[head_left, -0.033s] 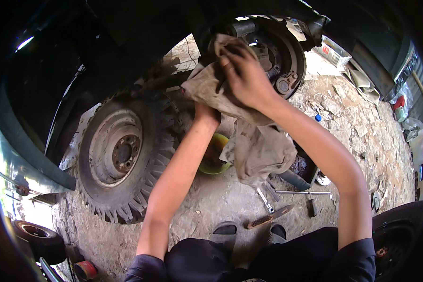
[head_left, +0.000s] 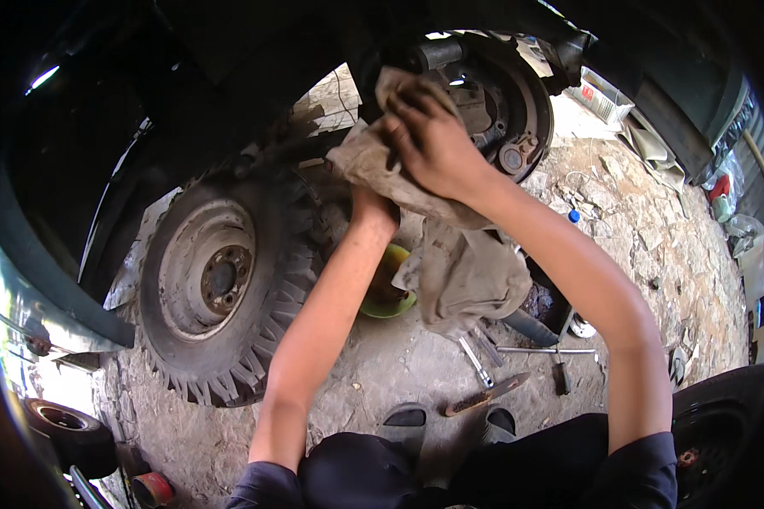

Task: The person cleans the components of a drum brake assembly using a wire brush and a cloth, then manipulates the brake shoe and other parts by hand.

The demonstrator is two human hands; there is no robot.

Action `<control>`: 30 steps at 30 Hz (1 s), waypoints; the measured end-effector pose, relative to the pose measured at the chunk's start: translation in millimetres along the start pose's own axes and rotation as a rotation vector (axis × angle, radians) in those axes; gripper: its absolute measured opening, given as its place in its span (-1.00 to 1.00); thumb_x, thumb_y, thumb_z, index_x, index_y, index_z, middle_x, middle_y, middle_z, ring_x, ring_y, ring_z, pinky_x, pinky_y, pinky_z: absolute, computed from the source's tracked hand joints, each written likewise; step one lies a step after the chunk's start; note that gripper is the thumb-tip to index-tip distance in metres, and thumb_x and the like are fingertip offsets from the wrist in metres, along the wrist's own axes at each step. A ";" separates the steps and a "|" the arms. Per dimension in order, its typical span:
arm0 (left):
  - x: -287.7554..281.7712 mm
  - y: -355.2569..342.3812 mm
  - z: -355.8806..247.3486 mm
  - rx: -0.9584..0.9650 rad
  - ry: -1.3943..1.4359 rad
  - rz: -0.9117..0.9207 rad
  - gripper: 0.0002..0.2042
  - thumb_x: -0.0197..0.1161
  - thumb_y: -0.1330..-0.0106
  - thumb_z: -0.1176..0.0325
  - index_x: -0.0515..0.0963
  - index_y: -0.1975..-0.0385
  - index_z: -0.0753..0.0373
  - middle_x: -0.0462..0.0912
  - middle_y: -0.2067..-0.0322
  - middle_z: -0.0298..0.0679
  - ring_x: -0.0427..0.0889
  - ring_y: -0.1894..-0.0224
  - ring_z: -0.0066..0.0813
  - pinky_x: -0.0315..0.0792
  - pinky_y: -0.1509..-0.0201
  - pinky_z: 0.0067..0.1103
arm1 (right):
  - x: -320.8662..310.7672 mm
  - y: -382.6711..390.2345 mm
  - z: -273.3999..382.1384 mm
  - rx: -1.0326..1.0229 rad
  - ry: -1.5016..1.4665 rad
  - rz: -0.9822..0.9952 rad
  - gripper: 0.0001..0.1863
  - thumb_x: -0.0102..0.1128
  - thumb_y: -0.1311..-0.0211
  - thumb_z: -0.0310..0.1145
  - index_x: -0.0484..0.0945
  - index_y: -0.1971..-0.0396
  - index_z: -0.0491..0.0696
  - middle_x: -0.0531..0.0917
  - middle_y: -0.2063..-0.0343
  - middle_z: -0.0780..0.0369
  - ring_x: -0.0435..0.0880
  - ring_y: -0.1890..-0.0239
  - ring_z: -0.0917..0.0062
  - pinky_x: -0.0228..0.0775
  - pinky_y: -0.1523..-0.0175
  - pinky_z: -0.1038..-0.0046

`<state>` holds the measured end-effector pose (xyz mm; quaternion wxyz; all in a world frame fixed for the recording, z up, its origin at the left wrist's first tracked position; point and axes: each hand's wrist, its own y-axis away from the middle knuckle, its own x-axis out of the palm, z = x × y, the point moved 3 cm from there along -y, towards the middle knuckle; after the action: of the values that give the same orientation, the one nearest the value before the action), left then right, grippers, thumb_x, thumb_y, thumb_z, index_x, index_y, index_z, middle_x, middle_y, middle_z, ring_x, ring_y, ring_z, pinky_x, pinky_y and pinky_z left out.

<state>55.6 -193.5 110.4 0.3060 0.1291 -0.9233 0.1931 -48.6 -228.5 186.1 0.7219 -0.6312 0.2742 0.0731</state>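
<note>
My right hand (head_left: pixel 433 144) has its curled fingers pressed into a soiled grey-brown cloth (head_left: pixel 367 163), bunched against the lower left of a dark brake assembly (head_left: pixel 526 127) under the vehicle. My left hand (head_left: pixel 373 208) is beneath the cloth, with its fingers hidden by it. Below both hands, more pale cloth (head_left: pixel 463 280) hangs or lies bunched; how it connects to the upper cloth is unclear. Behind it sits a green bowl (head_left: pixel 382 301) with brownish contents.
A treaded wheel (head_left: pixel 178 297) stands at left. On the stony floor lie a cross wrench (head_left: pixel 543 350), a socket tool (head_left: pixel 475 360), a brush (head_left: pixel 488 395) and a blue-capped object (head_left: pixel 574 216). A dark wheel (head_left: pixel 713 407) is at lower right; a plastic crate (head_left: pixel 603 97) sits at upper right.
My right hand and the bunched cloth have shifted slightly left, with the fingertips a little lower on the cloth. My left forearm is almost unmoved.
</note>
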 end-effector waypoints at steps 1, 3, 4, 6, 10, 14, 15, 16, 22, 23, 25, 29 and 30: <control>1.5 3.9 -0.7 -0.021 0.119 -0.014 -0.55 -0.18 -0.56 0.11 0.21 -0.35 0.15 0.40 -0.22 -0.23 0.40 -0.26 -0.39 0.32 -0.35 -0.43 | 8.5 1.3 4.5 -0.036 0.050 0.065 -0.59 0.06 -0.38 -0.24 0.54 -0.03 -0.25 0.55 0.00 -0.09 0.49 -0.10 0.04 0.35 -0.22 0.20; 7.4 5.0 -1.8 -0.059 0.267 -0.026 -0.53 -0.22 -0.56 0.10 0.19 -0.37 0.13 0.39 -0.23 -0.23 0.39 -0.27 -0.40 0.30 -0.37 -0.42 | 18.5 3.8 3.6 -0.065 0.105 0.205 -0.56 0.05 -0.37 -0.23 0.51 -0.08 -0.25 0.53 -0.03 -0.04 0.48 -0.12 0.10 0.32 -0.25 0.23; 7.3 6.6 -3.8 -0.086 0.277 -0.023 -0.53 -0.22 -0.56 0.10 0.18 -0.38 0.13 0.38 -0.24 -0.22 0.39 -0.28 -0.39 0.30 -0.37 -0.41 | 16.3 0.4 4.0 -0.049 0.106 0.275 -0.56 0.07 -0.34 -0.24 0.50 -0.08 -0.24 0.52 -0.04 -0.03 0.48 -0.11 0.12 0.33 -0.25 0.24; -2.8 4.4 -0.8 -0.083 0.302 0.021 -0.52 -0.24 -0.55 0.08 0.21 -0.37 0.15 0.38 -0.25 -0.24 0.38 -0.29 -0.39 0.29 -0.38 -0.40 | 18.0 3.9 2.0 -0.105 0.168 0.312 -0.61 0.08 -0.27 -0.27 0.54 0.00 -0.22 0.53 -0.01 0.00 0.50 -0.06 0.15 0.37 -0.19 0.27; -4.4 -1.6 -3.9 -0.085 0.258 -0.023 -0.54 -0.26 -0.53 0.15 0.26 -0.32 0.21 0.44 -0.18 -0.22 0.46 -0.16 -0.37 0.35 -0.25 -0.43 | 10.6 16.4 2.1 -0.178 0.320 0.357 -0.70 0.08 -0.10 -0.37 0.61 0.19 -0.15 0.54 0.05 0.09 0.53 0.01 0.23 0.43 -0.11 0.32; 14.3 2.6 -10.5 -0.072 0.282 0.029 -0.55 -0.28 -0.51 0.22 0.26 -0.33 0.18 0.55 -0.04 -0.19 0.61 0.15 -0.50 0.55 0.08 -0.57 | -11.9 27.7 11.5 -0.088 0.339 0.430 -0.72 0.07 -0.11 -0.43 0.59 0.18 -0.17 0.54 0.06 0.08 0.54 -0.01 0.18 0.48 -0.07 0.34; 15.4 3.2 -12.5 -0.044 0.258 0.079 -0.54 -0.28 -0.51 0.22 0.25 -0.34 0.20 0.54 -0.06 -0.18 0.60 0.11 -0.48 0.54 0.04 -0.56 | -17.3 32.4 16.8 -0.111 0.379 0.426 -0.72 0.06 -0.11 -0.44 0.59 0.18 -0.17 0.54 0.07 0.08 0.54 -0.01 0.16 0.49 -0.06 0.32; 17.5 2.0 -14.4 -0.015 0.238 0.136 -0.53 -0.29 -0.52 0.22 0.24 -0.35 0.21 0.53 -0.09 -0.17 0.60 0.08 -0.46 0.53 -0.01 -0.55 | -24.8 35.8 21.6 -0.135 0.428 0.421 -0.73 0.06 -0.12 -0.44 0.59 0.18 -0.17 0.54 0.08 0.07 0.54 -0.01 0.14 0.49 -0.05 0.31; 0.3 -0.2 -8.7 -0.111 0.194 0.188 -0.34 -0.32 -0.52 -0.14 0.27 -0.33 0.31 0.41 -0.26 -0.06 0.42 -0.28 -0.13 0.27 -0.38 -0.26 | -68.9 48.4 7.6 0.315 -0.002 0.384 -0.81 0.20 -0.12 -0.51 0.62 0.26 -0.23 0.63 0.20 -0.03 0.64 0.17 0.07 0.52 0.06 0.24; -1.8 -3.5 -5.0 -0.140 0.255 0.161 -0.36 -0.31 -0.53 -0.13 0.28 -0.33 0.30 0.43 -0.25 -0.08 0.43 -0.27 -0.16 0.28 -0.38 -0.28 | -73.4 44.3 3.9 0.353 -0.044 0.318 -0.83 0.21 -0.12 -0.51 0.63 0.29 -0.24 0.64 0.24 -0.03 0.65 0.21 0.06 0.53 0.09 0.25; -1.7 -3.3 -4.2 -0.152 0.158 -0.058 -0.40 -0.28 -0.55 -0.08 0.25 -0.35 0.26 0.41 -0.27 -0.12 0.42 -0.29 -0.22 0.27 -0.38 -0.33 | -75.8 33.6 -1.5 0.435 -0.118 0.071 -0.83 0.26 -0.17 -0.47 0.67 0.32 -0.27 0.69 0.38 0.00 0.70 0.31 0.14 0.52 0.15 0.34; -9.0 -9.4 1.9 0.019 0.178 -0.064 -0.48 -0.23 -0.57 -0.02 0.28 -0.32 0.20 0.48 -0.20 -0.25 0.47 -0.22 -0.37 0.32 -0.33 -0.42 | -70.2 15.6 -8.6 0.743 -0.323 -0.305 -0.75 0.29 -0.24 -0.38 0.67 0.23 -0.28 0.75 0.32 0.01 0.74 0.25 0.44 0.50 0.13 0.48; -12.6 -9.9 -0.7 0.000 0.158 -0.087 -0.48 -0.21 -0.56 -0.04 0.30 -0.31 0.19 0.51 -0.15 -0.26 0.49 -0.18 -0.39 0.34 -0.30 -0.43 | -64.5 1.4 -11.4 0.677 -0.295 -0.315 -0.76 0.28 -0.23 -0.40 0.67 0.23 -0.28 0.75 0.35 0.01 0.75 0.26 0.39 0.50 0.11 0.46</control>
<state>69.3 -200.5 105.9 0.3861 0.1536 -0.8897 0.1892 -106.9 -223.5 215.7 0.9230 -0.3748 0.0761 -0.0428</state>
